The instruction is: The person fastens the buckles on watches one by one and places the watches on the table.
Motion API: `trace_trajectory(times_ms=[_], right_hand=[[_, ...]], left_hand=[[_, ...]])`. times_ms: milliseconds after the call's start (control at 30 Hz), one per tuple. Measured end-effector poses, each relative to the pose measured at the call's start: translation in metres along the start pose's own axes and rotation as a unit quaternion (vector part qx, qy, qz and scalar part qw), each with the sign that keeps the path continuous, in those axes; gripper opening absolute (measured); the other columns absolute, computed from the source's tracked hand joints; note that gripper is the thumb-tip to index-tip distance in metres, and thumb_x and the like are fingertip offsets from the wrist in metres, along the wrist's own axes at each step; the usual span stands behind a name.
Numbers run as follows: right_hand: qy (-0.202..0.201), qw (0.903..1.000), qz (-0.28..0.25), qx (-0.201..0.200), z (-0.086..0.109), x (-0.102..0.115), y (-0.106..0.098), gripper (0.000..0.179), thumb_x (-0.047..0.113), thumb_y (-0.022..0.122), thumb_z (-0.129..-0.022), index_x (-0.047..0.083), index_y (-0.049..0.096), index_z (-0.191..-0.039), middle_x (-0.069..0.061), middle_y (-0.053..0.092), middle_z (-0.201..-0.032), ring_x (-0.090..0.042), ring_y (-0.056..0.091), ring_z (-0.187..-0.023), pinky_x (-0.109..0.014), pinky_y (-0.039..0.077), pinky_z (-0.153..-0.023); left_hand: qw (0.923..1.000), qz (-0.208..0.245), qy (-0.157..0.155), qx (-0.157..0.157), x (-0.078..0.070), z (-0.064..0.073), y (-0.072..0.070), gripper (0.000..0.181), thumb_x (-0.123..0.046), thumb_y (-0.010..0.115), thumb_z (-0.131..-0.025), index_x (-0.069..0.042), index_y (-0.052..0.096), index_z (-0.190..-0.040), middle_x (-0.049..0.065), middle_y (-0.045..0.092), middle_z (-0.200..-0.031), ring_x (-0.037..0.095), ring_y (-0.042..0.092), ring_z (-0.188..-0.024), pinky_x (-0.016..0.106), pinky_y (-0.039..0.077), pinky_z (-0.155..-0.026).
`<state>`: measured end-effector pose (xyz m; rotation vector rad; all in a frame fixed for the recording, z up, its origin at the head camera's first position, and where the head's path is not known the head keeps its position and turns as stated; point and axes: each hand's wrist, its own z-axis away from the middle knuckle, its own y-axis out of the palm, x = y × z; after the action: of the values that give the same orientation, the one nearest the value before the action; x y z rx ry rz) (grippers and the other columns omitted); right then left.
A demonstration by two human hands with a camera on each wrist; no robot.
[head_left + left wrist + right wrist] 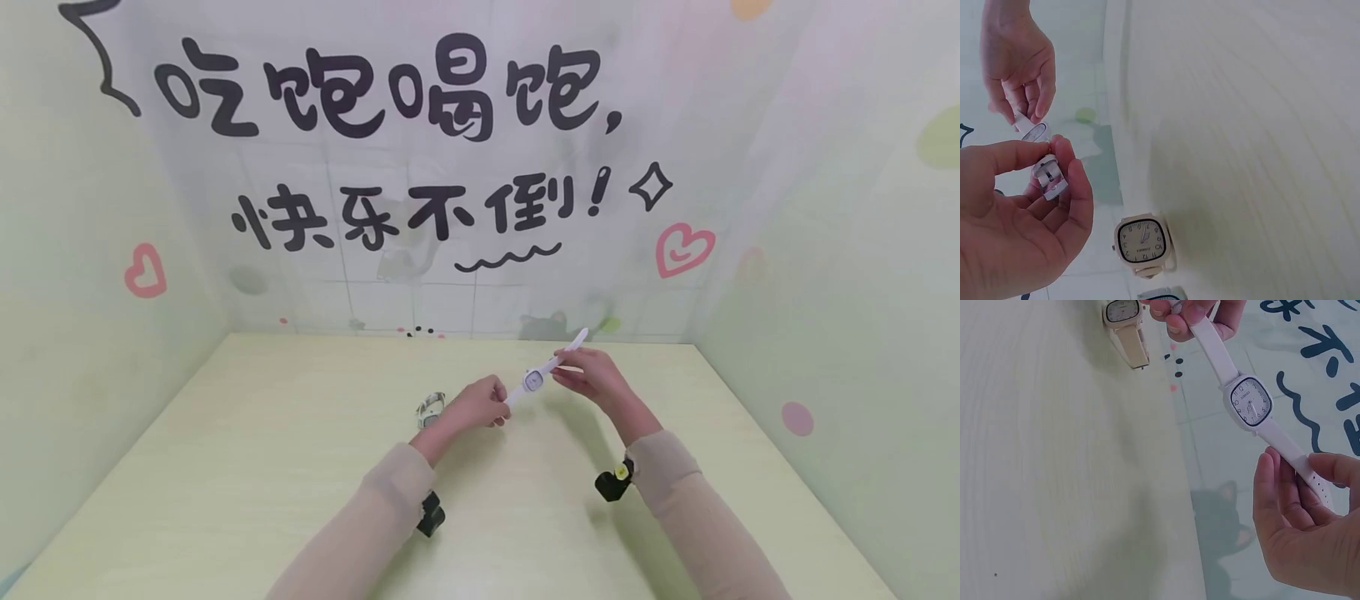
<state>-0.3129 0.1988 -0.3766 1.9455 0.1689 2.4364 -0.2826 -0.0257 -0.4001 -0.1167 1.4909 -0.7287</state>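
Note:
A white wristwatch (533,381) with a rounded-square dial is stretched open in the air between both hands. My left hand (474,403) pinches its buckle end; the buckle (1051,177) shows beside the fingers in the left wrist view. Farther to the right, my right hand (596,375) holds the holed strap between thumb and fingers, and the strap tip sticks out past them in the head view. In the right wrist view the watch dial (1251,402) faces the camera. On the table, near the left wrist, a beige wristwatch (1142,240) rests with its strap closed in a loop.
Part of another watch (1163,296) shows at the bottom edge of the left wrist view. The pale wooden table (247,467) is bounded by a printed back wall (420,292) and side walls. Black wrist cameras (615,483) hang below the sleeves.

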Motion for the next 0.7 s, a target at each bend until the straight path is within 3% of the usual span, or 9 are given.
trace_trajectory(times_ms=[133,333,567,700], right_hand=[[0.0,0.9999,-0.015,0.006,0.003,0.004,0.002,0.032,0.011,0.054,-0.101,-0.008,0.052,-0.127,-0.002,0.066,-0.097,-0.009,0.07,-0.085,-0.021,0.06,-0.081],[0.01,0.9969,-0.077,0.014,0.007,0.01,0.01,0.02,0.009,0.048,-0.102,-0.003,0.052,-0.117,-0.003,0.066,-0.093,-0.012,0.07,-0.084,-0.023,0.06,-0.082],[0.005,0.9927,-0.115,0.035,0.013,0.013,0.018,0.011,0.011,0.044,-0.104,0.005,0.053,-0.104,-0.001,0.068,-0.089,-0.013,0.069,-0.083,-0.022,0.06,-0.079],[-0.009,0.993,-0.109,0.044,0.016,0.012,0.022,0.018,0.014,0.043,-0.106,0.009,0.059,-0.101,0.0,0.068,-0.086,-0.011,0.069,-0.08,-0.02,0.059,-0.076]], left_hand=[[0.9995,0.018,0.015,-0.02,0.0,0.004,-0.011,0.009,-0.005,0.06,-0.096,-0.001,0.054,-0.103,0.015,0.07,-0.095,0.019,0.068,-0.079,0.034,0.06,-0.075],[0.997,0.054,0.027,-0.049,0.0,0.011,-0.027,0.007,-0.01,0.057,-0.1,-0.004,0.055,-0.103,0.019,0.068,-0.1,0.029,0.069,-0.086,0.044,0.06,-0.083],[0.9922,0.079,0.049,-0.082,0.002,0.017,-0.041,0.012,-0.012,0.057,-0.101,-0.001,0.059,-0.107,0.019,0.067,-0.101,0.016,0.067,-0.082,0.039,0.061,-0.085],[0.9885,0.092,0.071,-0.097,0.005,0.021,-0.048,0.014,-0.011,0.057,-0.1,0.0,0.061,-0.107,0.02,0.068,-0.101,0.024,0.07,-0.087,0.041,0.06,-0.087]])
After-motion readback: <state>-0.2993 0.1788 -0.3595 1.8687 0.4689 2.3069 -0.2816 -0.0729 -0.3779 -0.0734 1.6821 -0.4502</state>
